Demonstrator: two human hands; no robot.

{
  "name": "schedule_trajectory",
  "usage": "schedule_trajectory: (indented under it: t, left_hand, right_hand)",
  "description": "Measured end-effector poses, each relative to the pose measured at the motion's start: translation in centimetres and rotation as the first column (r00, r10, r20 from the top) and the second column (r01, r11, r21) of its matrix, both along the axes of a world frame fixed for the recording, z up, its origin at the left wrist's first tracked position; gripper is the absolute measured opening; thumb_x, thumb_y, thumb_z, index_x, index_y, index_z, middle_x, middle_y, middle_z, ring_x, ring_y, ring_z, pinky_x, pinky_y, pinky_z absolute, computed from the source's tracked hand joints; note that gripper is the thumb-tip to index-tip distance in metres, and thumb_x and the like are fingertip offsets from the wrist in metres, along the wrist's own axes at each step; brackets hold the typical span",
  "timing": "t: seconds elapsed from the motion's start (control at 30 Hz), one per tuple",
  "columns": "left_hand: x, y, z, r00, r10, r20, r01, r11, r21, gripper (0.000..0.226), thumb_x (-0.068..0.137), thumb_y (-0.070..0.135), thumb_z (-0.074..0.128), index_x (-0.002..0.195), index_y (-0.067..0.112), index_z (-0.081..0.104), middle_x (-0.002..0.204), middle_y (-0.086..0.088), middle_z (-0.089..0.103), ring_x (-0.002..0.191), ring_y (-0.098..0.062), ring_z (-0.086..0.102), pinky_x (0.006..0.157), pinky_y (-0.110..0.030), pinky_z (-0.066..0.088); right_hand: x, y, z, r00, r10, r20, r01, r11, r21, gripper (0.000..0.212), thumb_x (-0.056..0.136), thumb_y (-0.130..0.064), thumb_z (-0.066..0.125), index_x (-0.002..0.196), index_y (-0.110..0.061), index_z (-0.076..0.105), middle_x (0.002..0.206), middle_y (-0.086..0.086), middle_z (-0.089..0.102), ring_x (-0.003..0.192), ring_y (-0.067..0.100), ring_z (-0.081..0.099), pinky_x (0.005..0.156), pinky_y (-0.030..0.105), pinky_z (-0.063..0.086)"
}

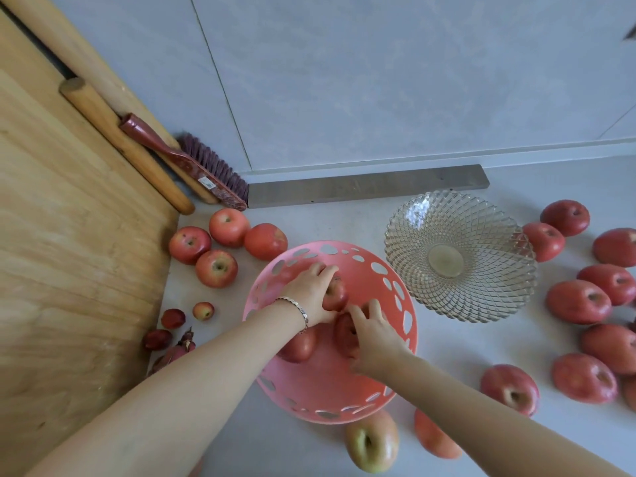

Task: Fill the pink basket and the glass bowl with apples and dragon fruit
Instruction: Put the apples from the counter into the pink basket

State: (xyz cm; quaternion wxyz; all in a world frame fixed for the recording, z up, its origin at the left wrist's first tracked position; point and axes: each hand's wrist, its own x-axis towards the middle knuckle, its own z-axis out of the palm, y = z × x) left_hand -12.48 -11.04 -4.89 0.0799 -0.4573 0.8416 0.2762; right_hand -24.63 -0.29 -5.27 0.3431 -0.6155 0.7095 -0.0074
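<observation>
Both hands are down inside the pink perforated plastic basket (327,401), each on an apple

The left hand (311,290), with a silver bracelet (296,309) at the wrist, curls its fingers over the far red apple (336,295). The right hand (373,333) bends its fingers round the near red apple (345,333), just beside the first, and a third red apple (298,346) lies under the left wrist. The basket stands on a pale grey surface (309,222) with the patterned clear glass bowl (481,297) near its right. Loose red apples (578,301) lie scattered on both sides, and a pink dragon fruit (177,351) shows beside the left forearm
</observation>
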Motion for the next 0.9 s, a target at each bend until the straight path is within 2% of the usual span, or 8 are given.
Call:
schedule_trajectory:
  t: [0.17,0.27,0.37,0.5,0.6,0.73,0.8,0.9]
  left_hand:
    - [1.2,0.5,-0.2,0.999,0.009,0.038,-0.010,1.000,0.015,0.096,0.071,0.032,0.070,0.145,0.028,0.010,0.145,-0.012,0.018,0.124,-0.031,0.041,0.097,-0.033,0.039]
    - [1.6,0.9,0.0,0.999,0.049,0.011,-0.049,0.999,0.004,0.095,0.072,0.028,0.069,0.146,0.028,0.009,0.144,-0.012,0.017,0.119,-0.028,0.045,0.092,-0.025,0.037]
    - [1.6,0.9,0.4,0.994,0.101,-0.046,-0.100,0.994,0.034,0.090,0.073,0.024,0.069,0.145,0.023,0.015,0.150,-0.004,0.018,0.127,-0.022,0.041,0.093,-0.021,0.033]
    - [2.0,1.5,1.1,0.970,0.185,-0.158,-0.171,0.980,0.097,0.075,0.078,0.020,0.065,0.141,0.021,0.025,0.150,0.000,0.027,0.132,-0.016,0.035,0.085,-0.004,0.018]
    - [2.9,2.9,1.6,0.968,0.218,-0.127,-0.214,0.976,0.049,0.068,0.081,0.024,0.060,0.140,0.021,0.027,0.150,-0.002,0.026,0.134,-0.019,0.032,0.103,-0.019,0.026]
    - [4.3,5.0,1.4,0.940,0.288,0.181,-0.303,0.951,0.063,0.077,0.069,0.057,0.060,0.133,0.024,0.033,0.140,-0.009,0.036,0.130,-0.030,0.034,0.107,-0.040,0.030]
    - [4.8,5.9,0.9,0.940,0.231,0.250,-0.269,0.955,0.129,0.080,0.065,0.065,0.059,0.130,0.024,0.036,0.133,-0.009,0.043,0.126,-0.030,0.040,0.111,-0.045,0.027]
    - [4.8,7.1,0.2,0.953,0.253,0.167,-0.282,0.941,0.189,0.074,0.063,0.060,0.065,0.123,0.023,0.041,0.121,-0.006,0.053,0.112,-0.027,0.053,0.096,-0.037,0.041]
  right_hand:
    - [0.1,0.0,-0.7,0.986,-0.139,0.091,0.143,0.989,-0.044,0.087,0.064,-0.022,0.067,0.138,-0.014,0.021,0.134,0.007,0.032,0.124,0.031,0.035,0.101,0.036,0.035]
    - [0.4,-0.1,-0.8,0.991,-0.119,0.064,0.121,0.992,-0.038,0.088,0.067,-0.025,0.063,0.140,-0.013,0.016,0.139,0.011,0.025,0.128,0.036,0.030,0.107,0.041,0.030]
    - [0.6,-0.6,-0.4,0.992,-0.094,0.084,0.098,0.994,-0.049,0.097,0.070,-0.026,0.064,0.145,-0.026,0.002,0.147,0.009,0.013,0.133,0.036,0.023,0.108,0.046,0.028]
    - [0.9,-1.2,0.3,0.998,0.035,0.051,-0.033,0.998,-0.048,0.096,0.069,-0.024,0.060,0.143,-0.041,0.001,0.153,0.009,-0.003,0.137,0.037,0.013,0.106,0.050,0.031]
    - [0.7,-1.4,0.6,0.997,0.082,0.016,-0.081,0.997,-0.011,0.094,0.071,-0.029,0.058,0.143,-0.042,0.000,0.154,0.007,-0.011,0.138,0.036,0.010,0.106,0.049,0.032]
    - [-0.2,-1.4,1.2,0.994,0.081,0.067,-0.083,0.996,0.035,0.099,0.069,-0.026,0.061,0.143,-0.043,-0.003,0.155,0.004,-0.014,0.139,0.036,0.008,0.105,0.049,0.033]
    - [-0.4,-0.9,1.9,0.994,0.013,0.108,-0.013,1.000,0.004,0.095,0.070,-0.023,0.061,0.144,-0.038,0.002,0.155,0.007,-0.005,0.139,0.037,0.013,0.104,0.047,0.032]
    - [-0.9,0.4,3.7,0.992,-0.076,0.099,0.096,0.972,-0.216,0.062,0.074,-0.019,0.061,0.133,-0.020,0.040,0.135,0.011,0.035,0.123,0.027,0.038,0.096,0.036,0.038]
